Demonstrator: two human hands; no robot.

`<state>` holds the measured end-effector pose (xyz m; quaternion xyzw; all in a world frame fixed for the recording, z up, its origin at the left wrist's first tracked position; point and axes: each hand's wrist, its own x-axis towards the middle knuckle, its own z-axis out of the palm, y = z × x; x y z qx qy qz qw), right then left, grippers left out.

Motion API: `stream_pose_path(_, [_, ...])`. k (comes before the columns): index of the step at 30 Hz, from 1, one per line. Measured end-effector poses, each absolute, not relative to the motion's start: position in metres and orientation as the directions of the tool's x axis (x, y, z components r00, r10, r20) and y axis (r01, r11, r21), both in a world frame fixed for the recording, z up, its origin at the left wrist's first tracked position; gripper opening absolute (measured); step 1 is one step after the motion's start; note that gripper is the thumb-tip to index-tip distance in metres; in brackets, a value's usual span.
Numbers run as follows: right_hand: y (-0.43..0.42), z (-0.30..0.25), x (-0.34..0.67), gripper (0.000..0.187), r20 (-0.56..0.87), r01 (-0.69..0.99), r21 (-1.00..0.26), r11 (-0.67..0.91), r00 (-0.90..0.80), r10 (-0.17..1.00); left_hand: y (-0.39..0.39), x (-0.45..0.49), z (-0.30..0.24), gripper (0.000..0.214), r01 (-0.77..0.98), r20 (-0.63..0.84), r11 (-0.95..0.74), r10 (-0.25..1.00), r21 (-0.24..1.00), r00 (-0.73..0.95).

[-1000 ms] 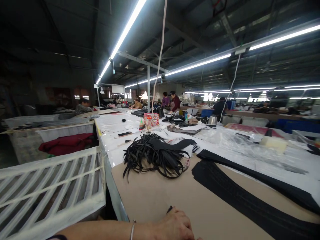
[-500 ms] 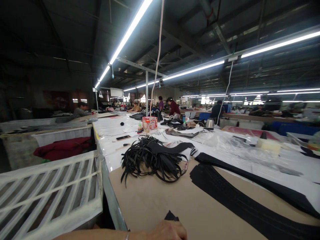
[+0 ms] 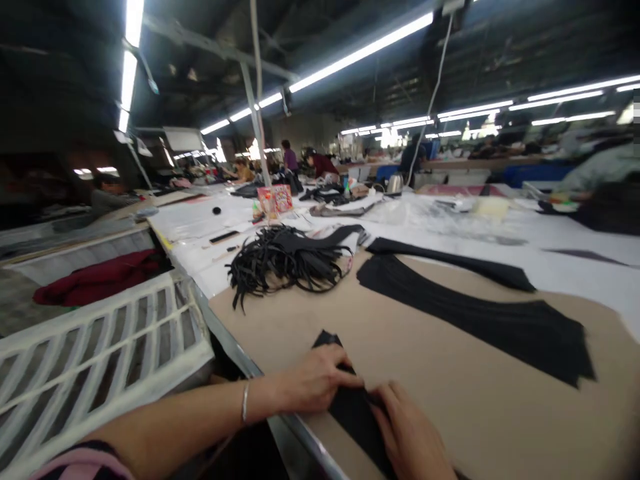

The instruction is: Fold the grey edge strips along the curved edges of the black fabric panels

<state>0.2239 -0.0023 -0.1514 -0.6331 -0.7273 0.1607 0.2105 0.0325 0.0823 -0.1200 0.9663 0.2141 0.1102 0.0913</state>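
A small black fabric piece (image 3: 350,407) lies on the brown cardboard sheet (image 3: 450,373) at the near table edge. My left hand (image 3: 313,383) lies on its left side, fingers curled and pinching the cloth. My right hand (image 3: 413,437) presses on its right part with fingers together. A silver bracelet (image 3: 245,402) circles my left wrist. Farther up the cardboard lie two long black fabric panels (image 3: 480,313) and a tangled heap of black strips (image 3: 285,263).
A white slatted rack (image 3: 95,360) stands left of the table, with red cloth (image 3: 95,280) behind it. A phone (image 3: 224,236), a red patterned box (image 3: 275,199) and plastic sheeting (image 3: 430,213) lie farther along. Several people work at distant tables. A cord hangs from above.
The camera tilted down and swung right. My right hand has come into view beside the left. The black piece shows more fully under both hands.
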Motion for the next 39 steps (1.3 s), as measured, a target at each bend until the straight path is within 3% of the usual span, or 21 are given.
stream_pose_path(7, [-0.015, -0.143, 0.229, 0.018, 0.082, 0.798, -0.585, 0.142, -0.116, 0.99, 0.079, 0.033, -0.119, 0.042, 0.411, 0.149, -0.883, 0.449, 0.227, 0.881])
stream_pose_path(16, [-0.02, -0.147, 0.232, 0.022, 0.128, 0.794, -0.569, 0.215, -0.173, 0.977, 0.075, 0.032, -0.121, 0.045, 0.409, 0.158, -0.885, 0.447, 0.223, 0.88])
stream_pose_path(20, [-0.024, -0.146, 0.234, 0.022, 0.136, 0.795, -0.564, 0.223, -0.177, 0.975, 0.072, 0.034, -0.124, 0.046, 0.429, 0.182, -0.87, 0.475, 0.242, 0.861])
stream_pose_path(27, [-0.03, -0.143, 0.237, 0.02, 0.143, 0.8, -0.552, 0.235, -0.186, 0.972, 0.066, 0.04, -0.124, 0.044, 0.325, 0.155, -0.881, 0.395, 0.345, 0.906])
stream_pose_path(39, [-0.042, -0.144, 0.249, 0.021, 0.172, 0.786, -0.565, 0.252, -0.187, 0.967, 0.053, 0.041, -0.122, 0.049, 0.382, 0.14, -0.884, 0.428, 0.268, 0.893])
